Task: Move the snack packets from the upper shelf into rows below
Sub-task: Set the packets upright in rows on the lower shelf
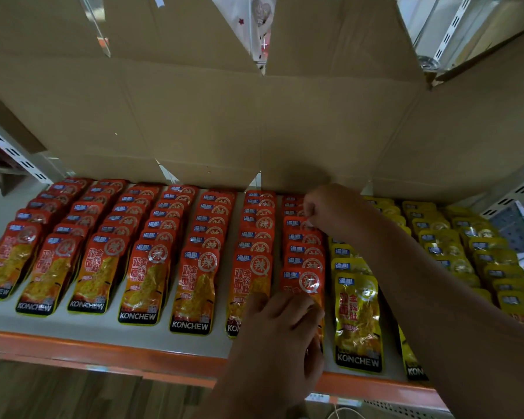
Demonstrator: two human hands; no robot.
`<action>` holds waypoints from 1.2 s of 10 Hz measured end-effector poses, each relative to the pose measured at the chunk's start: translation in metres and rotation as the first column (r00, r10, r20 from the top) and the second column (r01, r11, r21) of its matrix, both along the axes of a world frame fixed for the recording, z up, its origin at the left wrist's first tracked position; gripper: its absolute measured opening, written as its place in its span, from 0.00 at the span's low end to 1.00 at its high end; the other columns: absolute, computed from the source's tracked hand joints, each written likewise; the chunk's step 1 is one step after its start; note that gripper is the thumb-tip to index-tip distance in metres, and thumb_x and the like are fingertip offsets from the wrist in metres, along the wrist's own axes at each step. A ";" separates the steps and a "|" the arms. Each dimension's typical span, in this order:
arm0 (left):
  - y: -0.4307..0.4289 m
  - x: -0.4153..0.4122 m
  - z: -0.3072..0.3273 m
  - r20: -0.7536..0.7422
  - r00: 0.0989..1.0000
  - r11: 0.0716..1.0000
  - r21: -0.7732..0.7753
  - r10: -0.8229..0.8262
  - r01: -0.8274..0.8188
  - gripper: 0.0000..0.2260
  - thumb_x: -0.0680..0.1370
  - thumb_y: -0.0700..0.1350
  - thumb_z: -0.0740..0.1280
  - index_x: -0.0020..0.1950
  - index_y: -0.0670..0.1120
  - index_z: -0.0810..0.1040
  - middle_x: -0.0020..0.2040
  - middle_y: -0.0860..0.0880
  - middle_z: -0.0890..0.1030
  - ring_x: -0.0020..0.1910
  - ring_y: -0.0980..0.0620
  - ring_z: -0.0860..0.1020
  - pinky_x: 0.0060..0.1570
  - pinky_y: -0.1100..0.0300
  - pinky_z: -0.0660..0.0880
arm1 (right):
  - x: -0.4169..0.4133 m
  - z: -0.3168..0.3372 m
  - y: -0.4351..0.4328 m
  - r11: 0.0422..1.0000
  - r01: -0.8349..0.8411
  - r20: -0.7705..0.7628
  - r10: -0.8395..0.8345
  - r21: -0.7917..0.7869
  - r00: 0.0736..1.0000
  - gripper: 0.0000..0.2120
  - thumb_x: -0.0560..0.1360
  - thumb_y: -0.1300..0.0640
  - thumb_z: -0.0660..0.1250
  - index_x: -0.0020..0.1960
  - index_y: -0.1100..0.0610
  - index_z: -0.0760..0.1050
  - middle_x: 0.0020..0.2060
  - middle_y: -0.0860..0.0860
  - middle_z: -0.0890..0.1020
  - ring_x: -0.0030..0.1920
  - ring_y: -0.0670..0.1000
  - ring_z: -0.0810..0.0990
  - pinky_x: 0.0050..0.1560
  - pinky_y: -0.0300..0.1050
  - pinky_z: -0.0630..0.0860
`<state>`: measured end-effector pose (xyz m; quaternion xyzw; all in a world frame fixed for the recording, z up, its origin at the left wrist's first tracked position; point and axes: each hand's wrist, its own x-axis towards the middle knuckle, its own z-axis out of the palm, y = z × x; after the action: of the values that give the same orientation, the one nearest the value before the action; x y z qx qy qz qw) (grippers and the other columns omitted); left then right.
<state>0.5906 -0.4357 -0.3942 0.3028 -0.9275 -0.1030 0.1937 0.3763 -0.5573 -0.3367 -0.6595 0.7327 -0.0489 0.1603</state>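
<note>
Snack packets [194, 267] lie in overlapped rows on the lower shelf [103, 337]: seven red rows, then yellow rows [454, 246] to the right.

Step in hand looks like seating a packet in the seventh red row [304, 255], the one next to the yellow.
- Right hand [333, 210] reaches to the back half of that row. Its fingers are curled and appear to pinch the top edge of a red packet [297, 222]; the actual contact is partly hidden.
- Left hand [282, 325] lies flat on the front packet [303, 285], fingers straight and together, pressing it down.

To do it well:
- Keep the left palm pinning the front so the row doesn't slide forward.
- Slip the pinched packet under its neighbour's top edge so it overlaps like the other rows.
- Keep it square to the row.

Risks:
- The first yellow row [357, 313] sits just beside, so the right forearm could brush and skew it.
- The glossy packets probably slip easily.

Around:
- Flattened cardboard [224, 116] covers the back and overhangs the rear of the rows, which makes reaching in cramped.
- An orange rail [73, 349] runs along the shelf front, and a slotted metal upright [15, 155] stands at left.
- The upper shelf is not clearly in view.
</note>
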 end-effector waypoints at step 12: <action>0.003 0.002 0.001 0.002 1.000 1.000 -0.003 0.014 -0.014 0.16 0.74 0.53 0.68 0.60 0.51 0.82 0.59 0.55 0.79 0.58 0.54 0.76 0.54 0.50 0.73 | 0.020 0.010 0.010 0.990 -0.137 -0.001 0.137 0.029 0.991 0.08 0.78 0.58 0.69 0.40 0.51 0.78 0.41 0.47 0.82 0.38 0.44 0.78 0.34 0.37 0.65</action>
<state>0.5928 -0.4330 -0.3931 0.3093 -0.9256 -0.1001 0.1939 0.3959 -0.5472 -0.3268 -0.7060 0.6865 -0.0261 0.1719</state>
